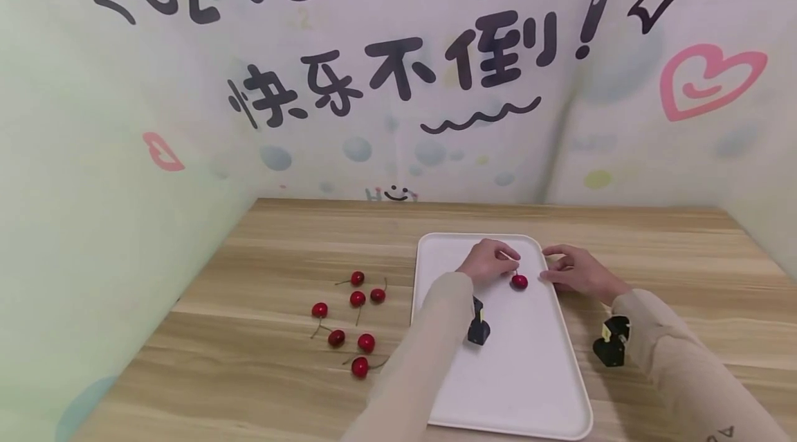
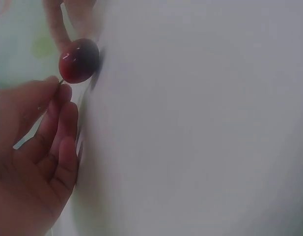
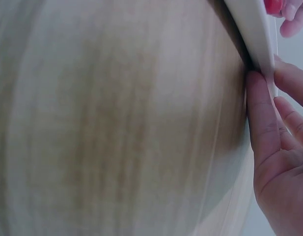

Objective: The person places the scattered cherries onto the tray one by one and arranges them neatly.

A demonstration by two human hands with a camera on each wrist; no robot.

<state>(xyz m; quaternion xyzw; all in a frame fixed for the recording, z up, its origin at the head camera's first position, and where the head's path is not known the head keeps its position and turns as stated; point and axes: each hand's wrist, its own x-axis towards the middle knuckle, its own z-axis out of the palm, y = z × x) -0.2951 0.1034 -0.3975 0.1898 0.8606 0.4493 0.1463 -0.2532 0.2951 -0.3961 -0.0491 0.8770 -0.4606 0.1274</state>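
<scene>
Red cherry (image 1: 519, 282), one, within white tray (image 1: 517, 373): my left hand (image 1: 488, 262) pinches its stem (image 2: 62, 81) (right hand (image 1: 580, 273), fingers extended, touches the tray). Apparent step: placement; next calls for release.

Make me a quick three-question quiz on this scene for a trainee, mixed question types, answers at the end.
1. How many cherries are visible on the table, left of the tray, in the head view?
2. True or false: the left hand pinches the stem of the cherry over the tray.
3. What does the right hand touch: (a) a cherry, (b) the tray, (c) the left hand?

Key: 1. Seven. 2. True. 3. (b).
</scene>
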